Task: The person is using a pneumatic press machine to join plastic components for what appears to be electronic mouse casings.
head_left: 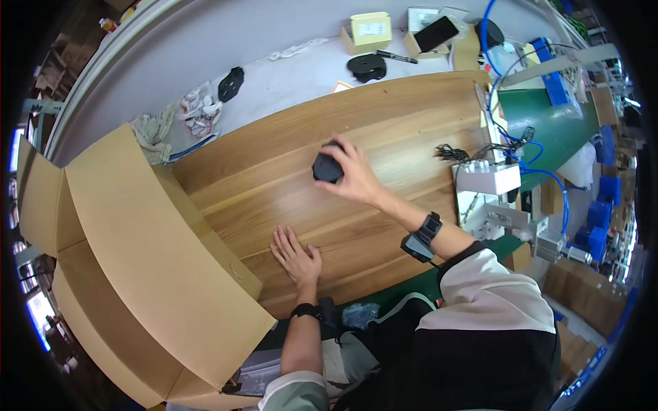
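My right hand (354,172) grips a round black object (327,168), dark and puck-like, over the middle of the wooden tabletop (384,233). Its fingers curl around the rim from the right side; whether the object touches the wood I cannot tell. My left hand (297,259) lies flat on the wood near the front edge, fingers spread and nothing in it. That hand is close to the large open cardboard box (151,253) on the left.
Along the back are a black pouch-like item (367,67), a pen (397,57), a small yellow box (370,33) and crumpled cloths (199,113). At right, a white fixture (488,179), black cables (452,153) and blue tubing (563,205) border the wood.
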Available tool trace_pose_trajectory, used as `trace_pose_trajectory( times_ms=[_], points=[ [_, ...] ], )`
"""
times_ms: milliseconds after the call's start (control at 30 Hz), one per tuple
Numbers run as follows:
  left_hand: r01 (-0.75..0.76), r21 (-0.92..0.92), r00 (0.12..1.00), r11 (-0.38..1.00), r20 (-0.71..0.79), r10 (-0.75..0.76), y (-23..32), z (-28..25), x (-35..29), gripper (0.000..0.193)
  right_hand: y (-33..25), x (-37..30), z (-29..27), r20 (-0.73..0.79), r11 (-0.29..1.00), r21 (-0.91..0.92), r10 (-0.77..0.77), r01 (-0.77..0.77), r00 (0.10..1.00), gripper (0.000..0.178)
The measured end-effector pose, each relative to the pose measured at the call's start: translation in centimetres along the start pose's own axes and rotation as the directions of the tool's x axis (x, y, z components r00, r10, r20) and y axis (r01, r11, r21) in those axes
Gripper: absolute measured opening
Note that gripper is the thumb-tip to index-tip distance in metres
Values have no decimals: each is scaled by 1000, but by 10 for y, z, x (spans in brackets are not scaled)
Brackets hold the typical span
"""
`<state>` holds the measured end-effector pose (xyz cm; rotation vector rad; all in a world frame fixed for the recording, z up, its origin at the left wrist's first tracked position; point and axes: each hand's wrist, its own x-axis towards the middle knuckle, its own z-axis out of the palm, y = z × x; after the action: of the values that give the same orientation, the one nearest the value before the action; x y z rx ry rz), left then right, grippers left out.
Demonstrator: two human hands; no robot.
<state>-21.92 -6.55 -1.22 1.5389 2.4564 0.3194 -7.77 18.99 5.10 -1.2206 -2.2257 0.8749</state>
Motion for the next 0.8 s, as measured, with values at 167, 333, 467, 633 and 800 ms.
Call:
trace_pose_trajectory(
  times_ms=[167,333,467,633,800],
  points=[
    [11,22,1000,1000,-20,-11,-7,-9,-5,88,25,30,-45,135,956,-294,32,9,990,78],
    [-30,-3,1000,1000,-4,30,15,-6,7,87,123,177,-99,-269,790,-239,505,-564,820,92],
    [-17,8,1000,1000,-13,17,9,-9,5,87,146,232,-91,-245,647,-230,684,-727,687,105],
    [12,13,1000,1000,-23,-12,4,-13,1,86,162,244,-66,-194,537,-164,805,-828,561,115],
    [-33,-13,998,999,-51,32,7,-5,2,83,209,241,-84,-157,776,74,629,-626,761,77]
  ],
)
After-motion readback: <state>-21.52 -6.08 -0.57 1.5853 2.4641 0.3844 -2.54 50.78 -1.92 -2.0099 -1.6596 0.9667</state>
